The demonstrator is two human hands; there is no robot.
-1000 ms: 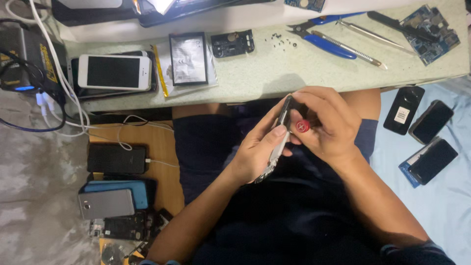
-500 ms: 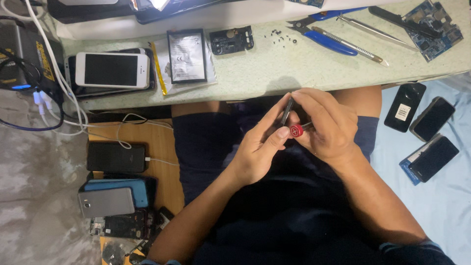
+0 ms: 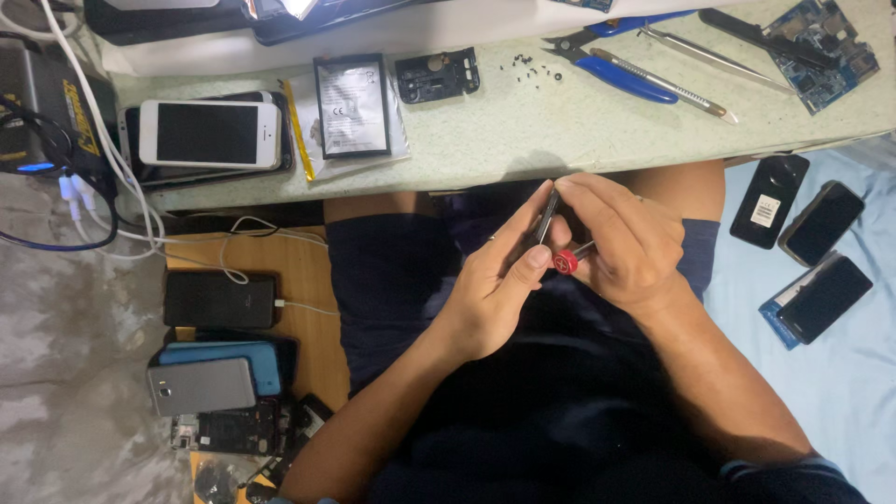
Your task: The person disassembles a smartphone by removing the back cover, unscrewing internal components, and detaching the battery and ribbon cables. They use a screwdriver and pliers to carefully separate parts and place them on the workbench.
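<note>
- A thin dark phone (image 3: 545,222) is standing on edge over the lap, just below the table edge (image 3: 485,177).
- The left hand (image 3: 499,285) is clamping it, fingers stretched along its side, thumb by the red cap.
- The right hand (image 3: 623,241) is curling tight around a small screwdriver (image 3: 567,260), its red-capped end touching the phone.
- Beyond the knuckles, blue pliers (image 3: 621,73) and a flat battery (image 3: 352,105) are lying on the table.
</note>
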